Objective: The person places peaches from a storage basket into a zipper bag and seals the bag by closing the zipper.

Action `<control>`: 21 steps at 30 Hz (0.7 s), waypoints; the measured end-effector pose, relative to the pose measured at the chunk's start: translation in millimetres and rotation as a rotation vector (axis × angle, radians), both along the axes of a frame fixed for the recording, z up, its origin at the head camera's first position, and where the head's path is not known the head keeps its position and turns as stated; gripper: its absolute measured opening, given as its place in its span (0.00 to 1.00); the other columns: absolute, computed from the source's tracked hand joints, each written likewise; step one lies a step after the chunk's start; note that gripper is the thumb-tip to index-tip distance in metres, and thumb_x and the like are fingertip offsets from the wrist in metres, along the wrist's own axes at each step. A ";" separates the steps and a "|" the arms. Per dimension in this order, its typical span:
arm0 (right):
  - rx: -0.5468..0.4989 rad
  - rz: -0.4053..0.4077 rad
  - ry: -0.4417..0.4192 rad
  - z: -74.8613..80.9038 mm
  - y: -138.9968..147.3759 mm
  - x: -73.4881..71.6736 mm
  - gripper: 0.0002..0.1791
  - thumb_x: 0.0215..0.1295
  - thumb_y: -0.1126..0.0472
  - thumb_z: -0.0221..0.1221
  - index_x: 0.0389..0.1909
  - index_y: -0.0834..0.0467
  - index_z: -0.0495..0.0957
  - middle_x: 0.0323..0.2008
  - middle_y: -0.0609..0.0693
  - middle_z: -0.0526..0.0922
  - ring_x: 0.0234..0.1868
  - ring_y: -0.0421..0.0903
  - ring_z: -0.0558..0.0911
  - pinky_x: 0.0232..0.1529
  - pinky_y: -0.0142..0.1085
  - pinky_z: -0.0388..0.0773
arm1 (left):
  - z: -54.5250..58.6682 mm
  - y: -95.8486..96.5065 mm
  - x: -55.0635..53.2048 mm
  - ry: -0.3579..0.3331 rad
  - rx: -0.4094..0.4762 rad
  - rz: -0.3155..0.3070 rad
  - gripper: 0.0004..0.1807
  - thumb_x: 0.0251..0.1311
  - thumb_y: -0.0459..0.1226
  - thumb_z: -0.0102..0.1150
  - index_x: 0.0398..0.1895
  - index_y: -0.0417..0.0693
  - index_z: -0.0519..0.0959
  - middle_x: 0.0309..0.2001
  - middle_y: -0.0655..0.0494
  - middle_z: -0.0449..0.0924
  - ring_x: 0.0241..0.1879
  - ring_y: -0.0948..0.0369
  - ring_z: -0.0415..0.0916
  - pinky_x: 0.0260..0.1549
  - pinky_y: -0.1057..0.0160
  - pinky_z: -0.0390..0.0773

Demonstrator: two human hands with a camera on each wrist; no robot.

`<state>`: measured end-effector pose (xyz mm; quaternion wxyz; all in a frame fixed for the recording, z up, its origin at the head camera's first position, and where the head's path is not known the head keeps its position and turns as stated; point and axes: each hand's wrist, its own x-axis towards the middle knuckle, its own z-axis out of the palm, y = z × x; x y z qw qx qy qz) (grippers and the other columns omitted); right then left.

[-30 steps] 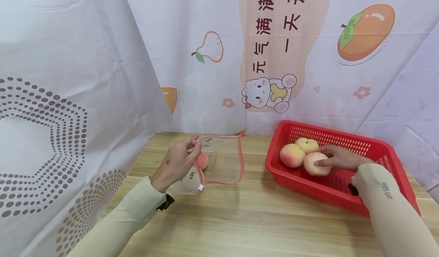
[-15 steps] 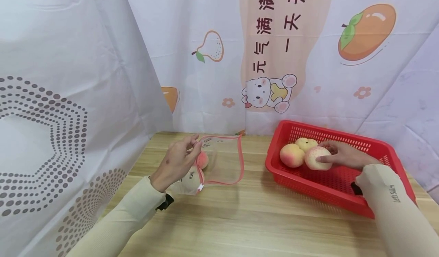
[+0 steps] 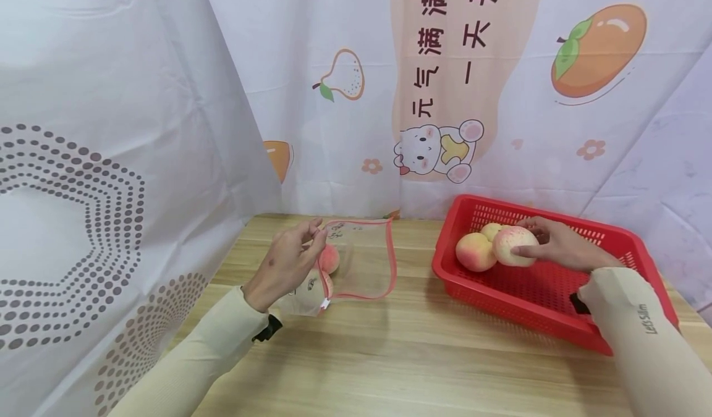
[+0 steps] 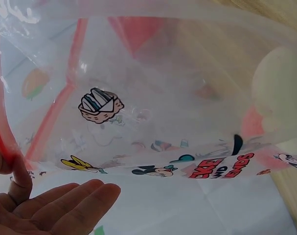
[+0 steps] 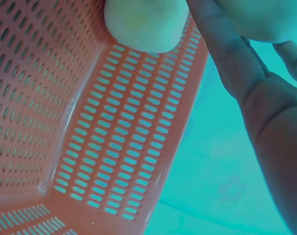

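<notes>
your left hand pinches the red edge of a clear plastic bag between thumb and index finger; the left wrist view shows your other fingers stretched out beside the printed plastic. the bag's red-trimmed mouth gapes on the side toward the basket, and a white zip slider sits at its near corner. inside the bag you have a pink peach and, nearer you, a pale peach partly covered by the printing and your hand.

your right hand grips a blushed peach, fingers behind it and thumb across its near side, over the red basket. just left of it in the basket lies a yellow and pink peach, with a yellow peach behind, partly hidden. you cannot tell whether the held one touches them.

bag and basket stand well apart on the wooden tabletop, before a white printed cloth. both your forearms wear cream sleeves.
</notes>
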<state>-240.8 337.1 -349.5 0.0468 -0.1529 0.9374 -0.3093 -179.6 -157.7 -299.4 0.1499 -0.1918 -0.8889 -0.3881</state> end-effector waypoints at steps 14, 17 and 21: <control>-0.042 0.010 0.052 12.3 -24.1 6.3 0.36 0.62 0.48 0.68 0.65 0.62 0.68 0.53 0.58 0.77 0.51 0.55 0.76 0.39 0.35 0.80 | -0.3 -0.3 0.2 0.015 0.005 -0.009 0.14 0.74 0.37 0.52 0.27 0.44 0.72 0.58 0.38 0.78 0.57 0.49 0.79 0.47 0.50 0.82; -0.042 0.013 0.058 14.8 -28.5 7.0 0.36 0.62 0.47 0.68 0.65 0.61 0.69 0.53 0.57 0.77 0.51 0.55 0.75 0.39 0.35 0.80 | -0.5 -0.1 0.6 0.021 0.012 -0.008 0.13 0.73 0.37 0.53 0.27 0.44 0.73 0.59 0.38 0.77 0.56 0.49 0.79 0.47 0.50 0.82; -0.047 0.008 0.052 16.8 -32.6 7.1 0.37 0.61 0.47 0.68 0.66 0.61 0.68 0.54 0.57 0.77 0.52 0.55 0.75 0.40 0.36 0.79 | -1.2 -0.3 0.4 0.028 0.015 -0.008 0.13 0.73 0.36 0.53 0.27 0.44 0.73 0.59 0.37 0.77 0.56 0.48 0.79 0.46 0.50 0.82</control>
